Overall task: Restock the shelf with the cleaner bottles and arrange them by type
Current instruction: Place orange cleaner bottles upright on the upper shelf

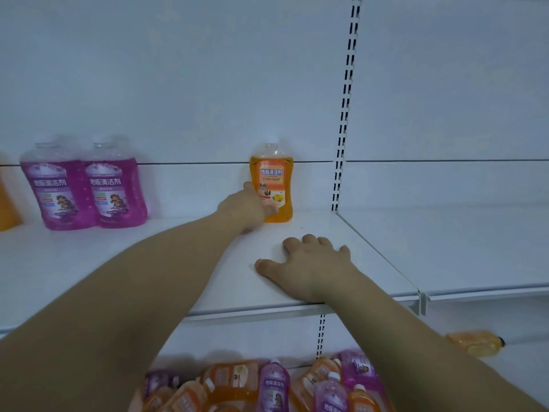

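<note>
Fingers of left hand gripped orange bottle, which stood upright far back on the shelf. Fingers of right hand lay loosely bent on the shelf near its front edge, grasping nothing. Scan from left: orange sliver at frame edge, two purple bottles upright and touching, held orange bottle, right hand, slotted post. Below, near: mixed bottle pile; further right, tipped orange bottle lay on its side on the lower shelf.
</note>
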